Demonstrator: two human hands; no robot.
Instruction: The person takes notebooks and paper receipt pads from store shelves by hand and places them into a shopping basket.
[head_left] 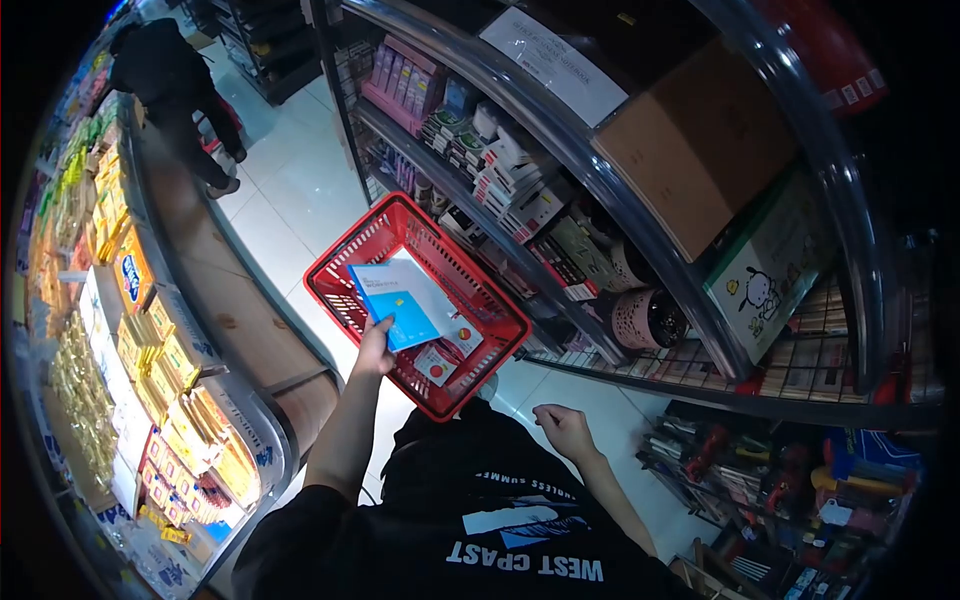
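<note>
The left hand (375, 350) pinches a blue booklet (397, 304) by its corner, flat over the red basket (345, 245) (packets inside); the right hand (563, 428) hangs loosely curled, empty.

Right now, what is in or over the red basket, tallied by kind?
Blue and white packs held over the red basket by the left hand: 1
Small white packets with a red dot lying in the basket: 2
Total: 3
</note>
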